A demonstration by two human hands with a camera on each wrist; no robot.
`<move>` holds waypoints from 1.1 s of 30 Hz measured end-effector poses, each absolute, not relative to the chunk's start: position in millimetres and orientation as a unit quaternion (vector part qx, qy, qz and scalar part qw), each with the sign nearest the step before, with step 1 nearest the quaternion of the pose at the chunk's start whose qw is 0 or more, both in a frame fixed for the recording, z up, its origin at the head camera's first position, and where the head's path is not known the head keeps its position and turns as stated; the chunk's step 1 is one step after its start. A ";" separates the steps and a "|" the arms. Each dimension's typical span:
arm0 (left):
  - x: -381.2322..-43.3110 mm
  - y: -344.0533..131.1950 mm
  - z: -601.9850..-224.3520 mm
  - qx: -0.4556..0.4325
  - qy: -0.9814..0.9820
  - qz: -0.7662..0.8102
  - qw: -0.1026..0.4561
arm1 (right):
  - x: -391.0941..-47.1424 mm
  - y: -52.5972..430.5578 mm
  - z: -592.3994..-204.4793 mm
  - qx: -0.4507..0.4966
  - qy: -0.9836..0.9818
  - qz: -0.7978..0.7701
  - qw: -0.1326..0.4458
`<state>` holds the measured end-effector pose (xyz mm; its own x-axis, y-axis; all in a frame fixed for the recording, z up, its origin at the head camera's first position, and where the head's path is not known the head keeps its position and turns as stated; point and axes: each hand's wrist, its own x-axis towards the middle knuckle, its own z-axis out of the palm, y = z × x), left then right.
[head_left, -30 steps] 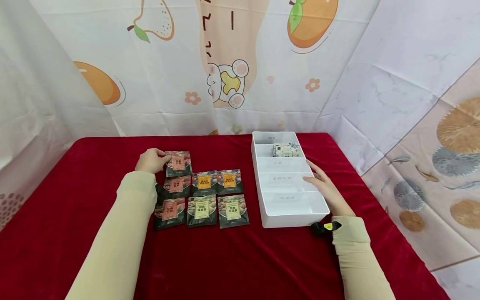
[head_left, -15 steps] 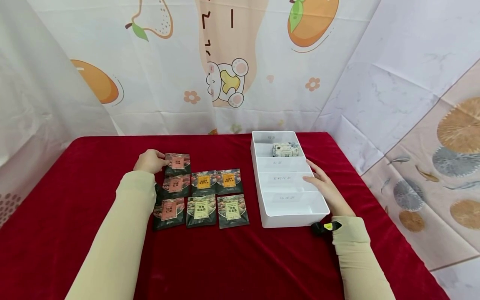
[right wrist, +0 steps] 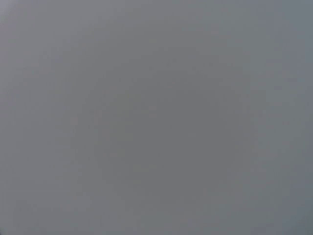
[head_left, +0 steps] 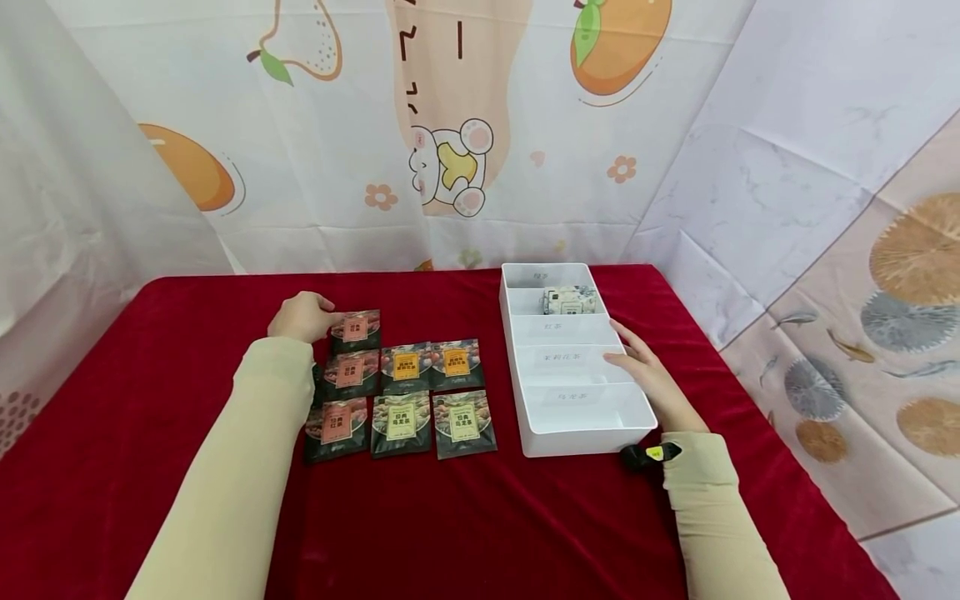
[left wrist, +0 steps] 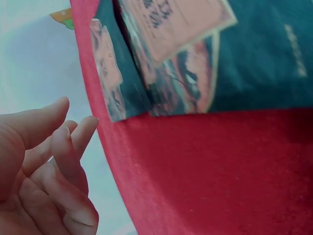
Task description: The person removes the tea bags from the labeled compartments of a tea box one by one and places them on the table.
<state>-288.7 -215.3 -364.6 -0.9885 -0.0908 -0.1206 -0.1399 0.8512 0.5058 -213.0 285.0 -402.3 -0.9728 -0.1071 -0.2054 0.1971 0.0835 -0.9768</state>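
Observation:
My left hand [head_left: 302, 317] is just beyond the upper left corner of the farthest red-labelled tea sachet [head_left: 356, 331]. In the left wrist view a gap shows between the fingertips and the dark sachets, and nothing is between thumb and fingers. Two more red-labelled sachets, a middle one [head_left: 351, 372] and a near one [head_left: 335, 429], lie below it in a column. My right hand [head_left: 655, 385] holds the right rim of a white divided box [head_left: 528, 432], its thumb over the edge and fingers along the outside. Only a blurred grey surface fills the right wrist view.
Two yellow-labelled sachets [head_left: 406, 367] and two green-labelled sachets [head_left: 401, 423] lie right of the red column. A pale patterned packet [head_left: 570, 300] is in the box's second compartment from the back. Printed curtains [head_left: 322, 183] hang behind the red-covered table [head_left: 450, 533].
The left hand has drawn slightly up and away from the farthest red-labelled sachet, letting it go. That sachet has settled lower and flatter. The right hand and box stay put.

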 end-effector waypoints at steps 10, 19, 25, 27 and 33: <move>-286.7 -196.2 -348.9 -0.030 0.964 0.263 0.036 | -212.7 285.0 -401.0 0.034 0.727 -0.677 0.109; -290.5 -174.6 -339.4 0.006 0.953 0.301 0.033 | -213.1 284.1 -401.5 0.037 0.735 -0.668 0.112; -296.1 -157.9 -333.1 0.011 0.937 0.348 0.041 | -213.1 284.1 -401.6 0.032 0.731 -0.672 0.111; -296.5 -151.1 -328.6 0.013 0.933 0.359 0.038 | -213.0 284.3 -401.6 0.031 0.730 -0.674 0.112; -300.4 -131.0 -318.0 0.020 0.930 0.365 0.025 | -212.7 284.3 -401.6 0.026 0.730 -0.674 0.111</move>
<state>-300.4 -131.0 -318.0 -0.9979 0.0559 -0.0316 0.0195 0.7324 0.6806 -212.7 284.3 -401.6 -0.9739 -0.1113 -0.1980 0.1884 0.0914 -0.9778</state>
